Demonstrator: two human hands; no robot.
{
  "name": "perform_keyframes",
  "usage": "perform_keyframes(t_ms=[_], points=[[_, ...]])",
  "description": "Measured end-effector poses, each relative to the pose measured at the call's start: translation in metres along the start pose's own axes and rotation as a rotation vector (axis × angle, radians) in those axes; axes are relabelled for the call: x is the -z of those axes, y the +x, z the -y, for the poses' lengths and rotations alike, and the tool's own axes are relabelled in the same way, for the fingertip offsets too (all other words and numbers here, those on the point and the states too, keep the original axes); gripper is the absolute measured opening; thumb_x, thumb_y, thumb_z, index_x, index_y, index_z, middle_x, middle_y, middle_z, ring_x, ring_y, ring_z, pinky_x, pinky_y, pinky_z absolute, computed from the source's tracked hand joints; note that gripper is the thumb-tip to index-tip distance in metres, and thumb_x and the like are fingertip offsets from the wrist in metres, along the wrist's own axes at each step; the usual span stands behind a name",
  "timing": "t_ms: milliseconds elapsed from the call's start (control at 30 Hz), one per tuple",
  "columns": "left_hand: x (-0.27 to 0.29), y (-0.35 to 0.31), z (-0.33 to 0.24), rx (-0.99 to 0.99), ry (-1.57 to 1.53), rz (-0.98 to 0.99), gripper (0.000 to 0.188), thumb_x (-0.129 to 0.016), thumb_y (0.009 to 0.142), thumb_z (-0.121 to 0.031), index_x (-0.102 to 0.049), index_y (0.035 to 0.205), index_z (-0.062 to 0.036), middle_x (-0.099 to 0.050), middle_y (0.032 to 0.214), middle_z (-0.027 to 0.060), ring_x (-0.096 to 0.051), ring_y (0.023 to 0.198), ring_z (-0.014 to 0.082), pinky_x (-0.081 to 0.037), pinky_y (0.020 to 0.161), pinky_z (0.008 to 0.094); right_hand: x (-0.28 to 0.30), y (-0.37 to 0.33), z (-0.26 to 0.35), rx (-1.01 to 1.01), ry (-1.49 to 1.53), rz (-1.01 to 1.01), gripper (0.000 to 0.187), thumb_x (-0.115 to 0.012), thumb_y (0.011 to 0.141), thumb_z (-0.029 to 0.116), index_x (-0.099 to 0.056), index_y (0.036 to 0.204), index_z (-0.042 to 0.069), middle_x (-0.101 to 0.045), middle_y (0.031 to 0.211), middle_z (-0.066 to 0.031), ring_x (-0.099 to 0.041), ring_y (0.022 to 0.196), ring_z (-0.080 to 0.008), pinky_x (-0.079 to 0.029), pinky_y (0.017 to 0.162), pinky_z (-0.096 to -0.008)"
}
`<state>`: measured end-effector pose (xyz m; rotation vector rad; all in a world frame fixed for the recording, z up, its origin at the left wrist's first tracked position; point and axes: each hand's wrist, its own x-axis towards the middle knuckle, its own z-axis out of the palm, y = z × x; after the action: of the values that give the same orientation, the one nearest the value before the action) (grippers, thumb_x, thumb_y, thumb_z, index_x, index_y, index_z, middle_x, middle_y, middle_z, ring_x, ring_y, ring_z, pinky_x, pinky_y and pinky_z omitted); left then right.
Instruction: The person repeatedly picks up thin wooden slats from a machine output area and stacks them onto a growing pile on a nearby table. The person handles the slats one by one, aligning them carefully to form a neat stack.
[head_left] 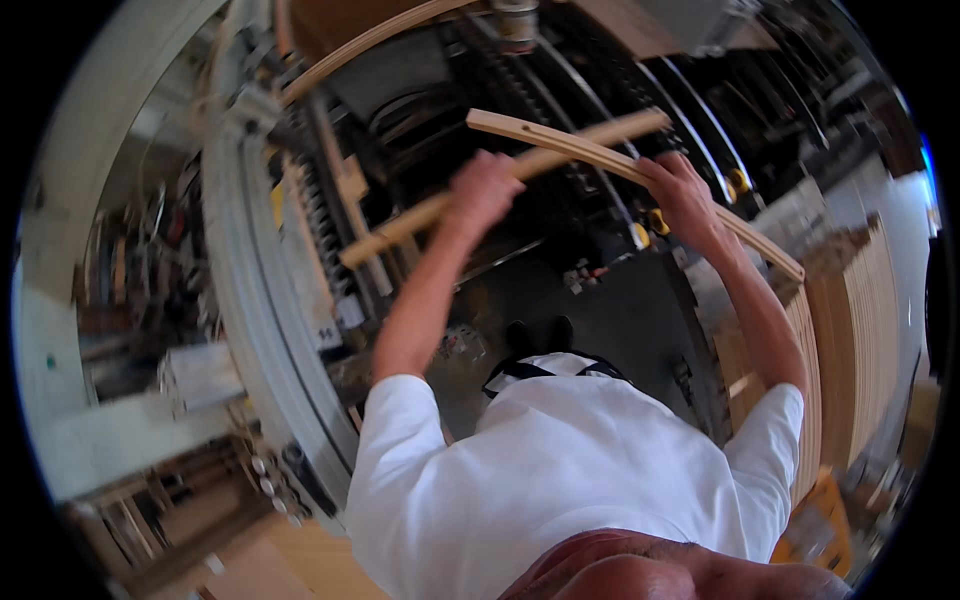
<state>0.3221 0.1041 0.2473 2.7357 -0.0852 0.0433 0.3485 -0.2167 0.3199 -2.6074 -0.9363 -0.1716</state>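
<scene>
Two pale wooden strips cross in front of me, above the dark machine frame. My right hand (678, 190) is closed around the grooved wooden strip (570, 145), which slants from the upper middle down to the right and has a small dark hole near its far end. Beneath it runs the plain wooden strip (395, 230), rising from lower left to upper right. My left hand (483, 190) is wrapped over this plain strip left of the crossing; its fingers are slightly blurred and partly hidden.
Metal bars with yellow-ended parts (640, 235) lie beyond the strips. A long grey metal beam (265, 300) curves down the left. Stacked wooden boards (850, 340) stand at my right, above a yellow-orange object (815, 525). A small bucket (517, 25) sits at the far side.
</scene>
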Motion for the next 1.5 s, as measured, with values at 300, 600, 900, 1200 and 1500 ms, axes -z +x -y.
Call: perform_keyframes(t_ms=[300, 600, 900, 1200, 1500], points=[[-0.001, -0.18, -0.088, 0.273, -0.372, 0.094, 0.041, -0.072, 0.081, -0.028, -0.062, 0.114, -0.007, -0.06, 0.105, 0.016, -0.057, 0.103, 0.0377, -0.047, 0.085, 0.0463, -0.176, 0.24, 0.074, 0.531, 0.063, 0.053, 0.04, -0.062, 0.079, 0.004, -0.063, 0.118, 0.012, -0.056, 0.108, -0.0137, -0.056, 0.105, -0.0359, -0.048, 0.09, -0.0441], [0.022, -0.342, -0.127, 0.845, -0.35, -0.173, 0.045, -0.078, 0.076, -0.024, -0.066, 0.115, -0.0058, -0.066, 0.101, 0.0154, -0.063, 0.098, 0.0349, -0.05, 0.083, 0.0412, -0.242, 0.344, 0.082, 0.396, -0.052, -0.122, 0.025, -0.063, 0.086, 0.027, -0.065, 0.108, 0.015, -0.065, 0.1, -0.0116, -0.063, 0.096, -0.034, -0.05, 0.083, -0.0465], [-0.002, -0.438, -0.18, 1.38, -0.617, -0.424, 0.033, -0.077, 0.079, -0.012, -0.068, 0.108, 0.001, -0.066, 0.085, 0.0073, -0.06, 0.078, 0.0154, -0.048, 0.07, 0.03, -0.25, 0.36, 0.109, 0.485, -0.082, -0.054, 0.022, -0.063, 0.087, 0.029, -0.063, 0.1, 0.012, -0.065, 0.1, -0.0124, -0.064, 0.097, -0.0348, -0.051, 0.081, -0.0469], [0.005, -0.525, -0.24, 1.627, -0.904, -0.473, 0.034, -0.08, 0.078, -0.012, -0.069, 0.106, 0.0037, -0.063, 0.079, -0.0005, -0.055, 0.073, 0.0076, -0.046, 0.066, 0.0243, -0.242, 0.364, 0.114, 0.463, -0.107, -0.021, 0.025, -0.063, 0.087, 0.03, -0.062, 0.104, 0.012, -0.065, 0.102, -0.0135, -0.064, 0.097, -0.0373, -0.052, 0.081, -0.049], [0.006, -0.688, -0.324, 1.683, -0.922, -0.693, 0.038, -0.082, 0.076, -0.015, -0.068, 0.108, 0.0016, -0.064, 0.084, -0.0009, -0.056, 0.075, 0.0085, -0.048, 0.069, 0.0256, -0.241, 0.363, 0.113, 0.394, 0.08, -0.09, 0.06, -0.061, 0.09, 0.044, -0.052, 0.137, 0.008, -0.058, 0.132, -0.0195, -0.054, 0.123, -0.0356, -0.042, 0.103, -0.0462]])
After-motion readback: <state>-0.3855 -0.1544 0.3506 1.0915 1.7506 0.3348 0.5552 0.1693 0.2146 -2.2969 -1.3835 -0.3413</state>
